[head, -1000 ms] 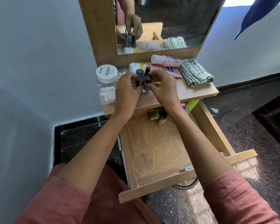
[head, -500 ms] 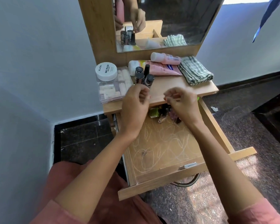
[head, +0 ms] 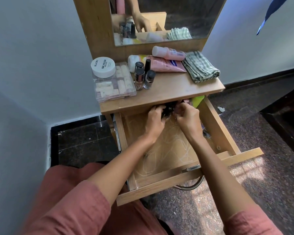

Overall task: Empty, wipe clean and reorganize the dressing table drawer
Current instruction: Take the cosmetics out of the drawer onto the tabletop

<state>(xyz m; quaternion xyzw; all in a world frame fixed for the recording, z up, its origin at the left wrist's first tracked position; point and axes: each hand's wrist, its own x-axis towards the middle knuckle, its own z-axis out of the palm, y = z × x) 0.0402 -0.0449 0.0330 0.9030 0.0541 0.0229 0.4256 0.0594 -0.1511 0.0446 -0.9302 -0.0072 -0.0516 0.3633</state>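
Head view: emptying step, part done. Drawer [head: 159, 189] is pulled out, its floor mostly bare. Leftover small bottles [head: 168, 110] sit bunched at its back edge, under the table [head: 173, 92] lip. Left hand [head: 154, 123] curls round the dark ones. Right hand [head: 187, 119] has fingers curled at the same bunch; gripping or not, can't tell. Next, prob.: lift the bunch w/o dropping any and stand them by the nail polish bottles [head: 143, 75] on the table's left side. Green item [head: 198, 100] in the drawer's back-right corner is not yet cleared.

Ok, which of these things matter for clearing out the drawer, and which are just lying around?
Part of the job: drawer, small bottles at its back, left hand, right hand, nail polish bottles, clear box, white-lidded jar, pink tubes, checked cloth.
Just lying about: paper scrap on the floor, blue fabric hanging top right.
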